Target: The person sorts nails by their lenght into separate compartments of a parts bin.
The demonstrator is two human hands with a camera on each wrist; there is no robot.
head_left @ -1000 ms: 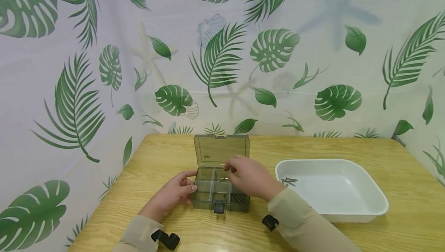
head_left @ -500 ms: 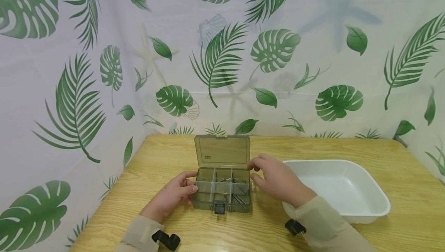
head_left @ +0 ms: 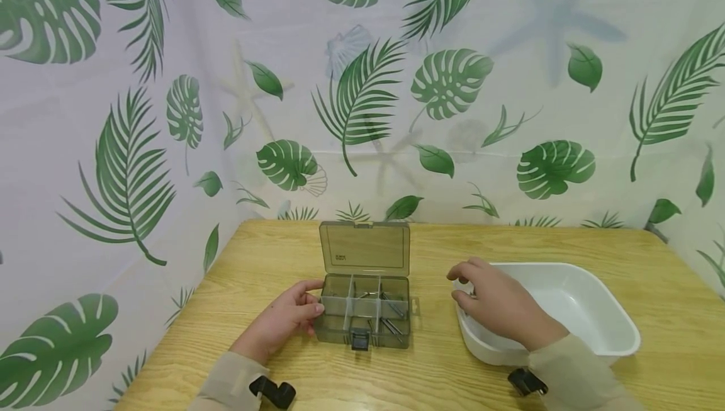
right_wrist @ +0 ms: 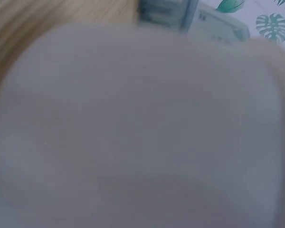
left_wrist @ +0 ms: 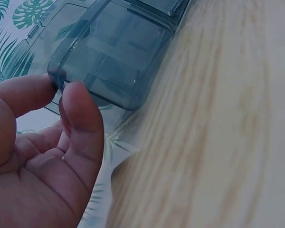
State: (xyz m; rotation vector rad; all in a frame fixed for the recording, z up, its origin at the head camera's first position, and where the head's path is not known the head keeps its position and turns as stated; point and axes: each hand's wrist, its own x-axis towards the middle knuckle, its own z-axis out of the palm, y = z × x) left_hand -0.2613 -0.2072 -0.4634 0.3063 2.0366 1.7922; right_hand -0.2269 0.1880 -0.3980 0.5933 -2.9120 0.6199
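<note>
My matt cloth sleeves (head_left: 573, 370), smooth see-through plastic box (head_left: 330, 330), shiny metal bits (head_left: 391, 325), glossy plastic tray (head_left: 569, 301), grained wooden table (head_left: 430, 386)

Open smoky box (head_left: 334, 335) holds probable screws (head_left: 390, 326).

1. Head: from above, forward and down over the tabletop (head_left: 442, 386) to the leafy curtain (head_left: 481, 102);
2. Left wrist: tilted, close behind the left hand (left_wrist: 47, 161), facing the side of the box (left_wrist: 114, 57);
3. Right wrist: tilted; a blurred pale shape (right_wrist: 137, 128), very near, fills most of it;
4. All three share box, tabletop and curtain.
</note>
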